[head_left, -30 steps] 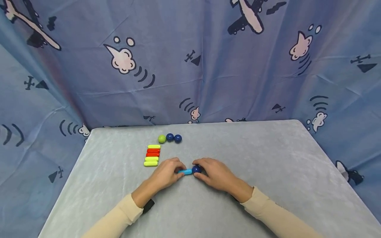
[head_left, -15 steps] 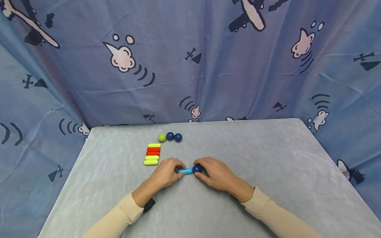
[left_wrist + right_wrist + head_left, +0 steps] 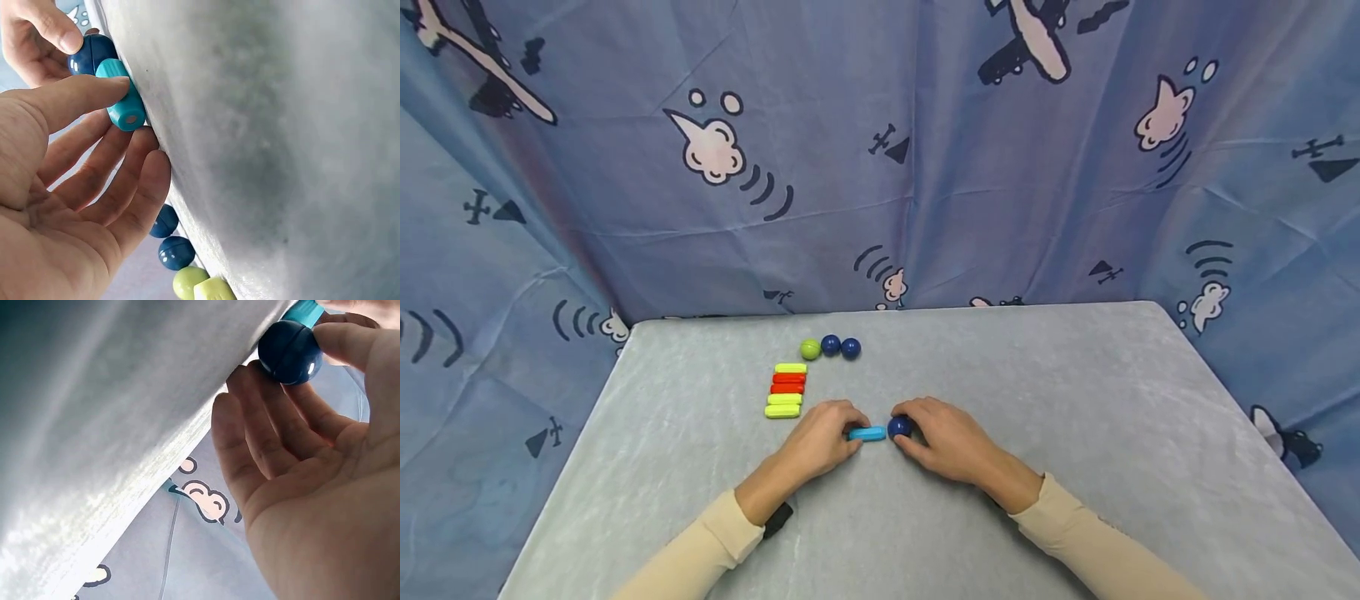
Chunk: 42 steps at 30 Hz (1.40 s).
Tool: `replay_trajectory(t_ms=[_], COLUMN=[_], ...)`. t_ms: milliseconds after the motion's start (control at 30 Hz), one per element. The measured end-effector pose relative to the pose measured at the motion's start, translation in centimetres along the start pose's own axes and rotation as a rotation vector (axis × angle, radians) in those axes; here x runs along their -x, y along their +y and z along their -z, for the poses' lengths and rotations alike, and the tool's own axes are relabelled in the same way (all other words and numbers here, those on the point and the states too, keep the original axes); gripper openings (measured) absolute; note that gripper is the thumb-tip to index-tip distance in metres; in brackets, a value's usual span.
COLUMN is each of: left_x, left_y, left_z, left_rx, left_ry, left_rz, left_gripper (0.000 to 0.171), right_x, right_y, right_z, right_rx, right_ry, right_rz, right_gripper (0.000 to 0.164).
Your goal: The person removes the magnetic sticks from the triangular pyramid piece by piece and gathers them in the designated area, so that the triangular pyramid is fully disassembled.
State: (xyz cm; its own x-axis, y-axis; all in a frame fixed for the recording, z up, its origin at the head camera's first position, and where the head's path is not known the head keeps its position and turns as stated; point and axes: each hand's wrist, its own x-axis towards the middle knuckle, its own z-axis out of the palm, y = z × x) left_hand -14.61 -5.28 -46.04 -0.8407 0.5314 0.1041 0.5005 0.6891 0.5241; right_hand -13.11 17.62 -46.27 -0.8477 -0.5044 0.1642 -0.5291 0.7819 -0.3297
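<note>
On the grey tabletop, my left hand (image 3: 826, 437) pinches a short light-blue rod (image 3: 869, 433) between thumb and fingers. The rod's near end shows a small metal-coloured dot (image 3: 131, 119) in the left wrist view. My right hand (image 3: 946, 440) holds a dark-blue ball (image 3: 899, 427) between thumb and fingertips, just right of the rod. A very thin gap seems to part ball and rod in the head view. From the right wrist, the ball (image 3: 290, 352) partly hides the rod (image 3: 304, 311), and the lower fingers of my right hand (image 3: 319, 469) curve loosely beneath.
Left of my hands lies a column of yellow rods (image 3: 784, 399) and red rods (image 3: 787, 388). Behind them sit a green ball (image 3: 810, 349) and two dark-blue balls (image 3: 831, 345) in a row. A patterned blue curtain (image 3: 820, 167) hangs beyond the table's back edge.
The dark-blue ball and my right hand have shifted slightly right. A thin gap shows where ball and rod touched before. The left hand keeps its pinch, almost still.
</note>
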Motion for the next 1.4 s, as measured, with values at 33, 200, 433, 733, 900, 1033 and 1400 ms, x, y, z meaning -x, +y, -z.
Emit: replay_trajectory(t_ms=[33, 200, 433, 733, 900, 1033, 1400], left_x=[0.0, 0.3, 1.4, 3.8, 4.8, 5.3, 5.9], left_y=[0.0, -0.1, -1.2, -3.5, -5.1, -6.1, -6.8], left_z=[0.0, 0.1, 1.3, 3.8, 5.2, 5.9, 5.7], left_rx=[0.004, 0.012, 0.016, 0.039, 0.023, 0.009, 0.007], left_ry=[-0.004, -0.010, 0.017, 0.080, 0.093, 0.094, 0.113], left_rz=[0.003, 0.041, 0.117, 0.263, 0.294, 0.315, 0.324], left_gripper=[0.016, 0.017, 0.015, 0.020, 0.022, 0.021, 0.019], right_x=[0.0, 0.2, 0.2, 0.1, -0.1, -0.1, -0.1], right_y=[0.0, 0.0, 0.1, 0.2, 0.2, 0.1, -0.2], right_z=[0.0, -0.2, -0.3, -0.2, 0.0, 0.0, -0.2], right_rx=[0.000, 0.002, 0.019, 0.024, 0.028, 0.027, 0.029], right_ry=[-0.001, -0.014, -0.008, -0.010, -0.006, -0.003, -0.010], right_rz=[-0.003, -0.022, -0.032, -0.014, -0.004, 0.000, 0.003], right_gripper=[0.034, 0.033, 0.034, 0.033, 0.033, 0.033, 0.034])
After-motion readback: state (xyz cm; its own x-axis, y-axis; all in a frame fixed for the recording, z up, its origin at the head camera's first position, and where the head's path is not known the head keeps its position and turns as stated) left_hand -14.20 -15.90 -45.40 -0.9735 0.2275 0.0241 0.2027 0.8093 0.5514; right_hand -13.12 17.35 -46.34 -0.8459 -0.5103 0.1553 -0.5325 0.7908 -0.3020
